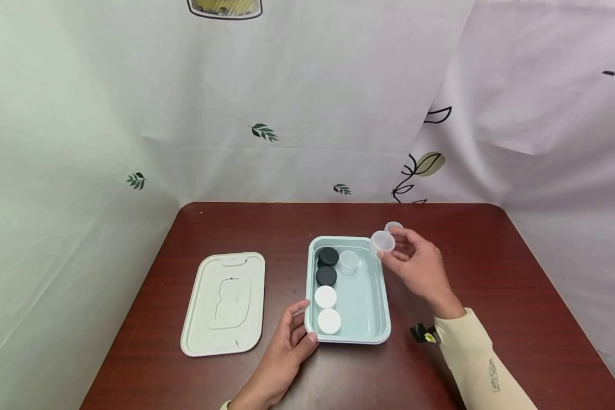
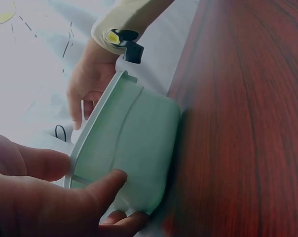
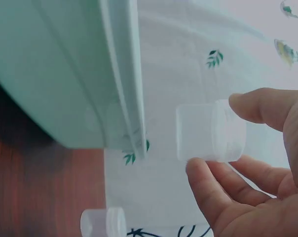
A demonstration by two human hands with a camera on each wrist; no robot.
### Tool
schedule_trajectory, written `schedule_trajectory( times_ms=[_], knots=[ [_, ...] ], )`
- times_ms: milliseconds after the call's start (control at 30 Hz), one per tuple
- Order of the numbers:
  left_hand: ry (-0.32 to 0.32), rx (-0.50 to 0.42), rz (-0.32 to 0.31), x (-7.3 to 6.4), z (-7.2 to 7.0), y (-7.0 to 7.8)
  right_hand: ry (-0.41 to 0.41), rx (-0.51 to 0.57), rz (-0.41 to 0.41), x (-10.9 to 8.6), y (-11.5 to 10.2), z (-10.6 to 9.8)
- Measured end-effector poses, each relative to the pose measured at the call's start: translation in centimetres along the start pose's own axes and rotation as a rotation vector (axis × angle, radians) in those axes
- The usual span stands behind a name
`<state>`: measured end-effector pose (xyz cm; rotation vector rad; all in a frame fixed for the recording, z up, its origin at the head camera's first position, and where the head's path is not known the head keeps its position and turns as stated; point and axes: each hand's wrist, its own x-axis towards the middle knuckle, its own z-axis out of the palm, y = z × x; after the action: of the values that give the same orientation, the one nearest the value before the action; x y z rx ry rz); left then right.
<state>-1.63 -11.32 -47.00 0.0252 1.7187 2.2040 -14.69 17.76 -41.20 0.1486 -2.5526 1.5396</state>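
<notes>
My right hand [image 1: 422, 267] pinches a small clear plastic jar [image 1: 382, 241] between thumb and fingers, over the far right corner of a pale blue tray [image 1: 361, 302]. In the right wrist view, the jar [image 3: 196, 131] lies sideways in the picture, apart from the tray's rim. At the tray's near left corner, my left hand [image 1: 284, 353] grips the outer wall and rim. Inside stand black-lidded jars [image 1: 326, 276] and white-lidded jars [image 1: 325, 297] in a left-hand column, with one clear jar [image 1: 348, 262] beside the far black lid.
Another clear jar [image 1: 393, 226] stands on the table behind my right fingers, just past the tray's far right corner. Left of the tray lies a flat white lid [image 1: 200, 319]. A printed cloth [image 1: 307, 165] hangs behind the dark red table [image 1: 154, 341].
</notes>
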Motion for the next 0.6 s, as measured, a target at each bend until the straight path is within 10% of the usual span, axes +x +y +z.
schedule_trajectory(
  times_ms=[600],
  knots=[
    [0.010,0.000,0.005,-0.1,0.0,0.1,-0.222,-0.153,0.012,-1.5,-1.5,3.4]
  ],
)
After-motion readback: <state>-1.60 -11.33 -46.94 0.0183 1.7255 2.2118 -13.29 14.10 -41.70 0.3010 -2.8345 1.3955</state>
